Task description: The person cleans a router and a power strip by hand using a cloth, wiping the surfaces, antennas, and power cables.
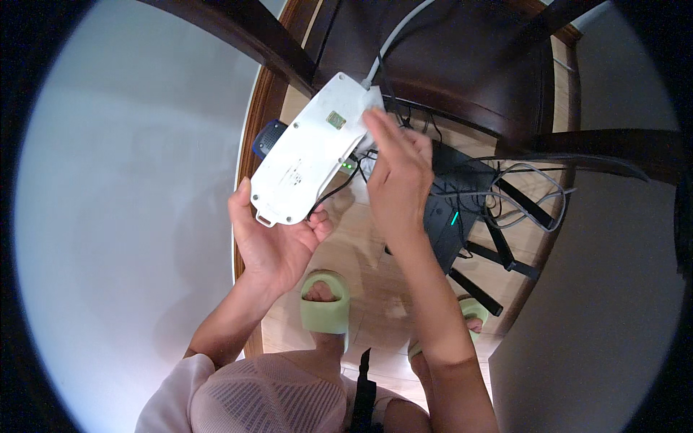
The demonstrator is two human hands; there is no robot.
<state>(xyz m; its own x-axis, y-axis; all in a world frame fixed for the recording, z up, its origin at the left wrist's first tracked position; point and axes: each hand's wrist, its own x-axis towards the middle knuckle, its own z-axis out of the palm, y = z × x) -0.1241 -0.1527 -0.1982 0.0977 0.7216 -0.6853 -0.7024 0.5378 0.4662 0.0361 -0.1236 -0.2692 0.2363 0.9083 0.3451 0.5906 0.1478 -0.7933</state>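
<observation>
A white power strip (pixel 307 155) is held up with its screwed underside facing me. Its grey cord (pixel 393 40) leaves the far end. My left hand (pixel 273 242) grips the near end, thumb on the left edge and fingers beneath. At the strip's far right edge, my right hand (pixel 397 162) presses a thin white tissue-like piece (pixel 373 99) against the side; its fingers are slightly blurred. A black cable (pixel 339 189) runs along the strip's right edge, and where it ends is hidden.
A black router (pixel 451 206) with a green light and several antennas lies on the floor at right, under tangled grey cables (pixel 530 191). A dark wooden chair (pixel 433 58) stands ahead. A blue-black device (pixel 268 137) sits by the left wall. Green slippers (pixel 325 314) are below.
</observation>
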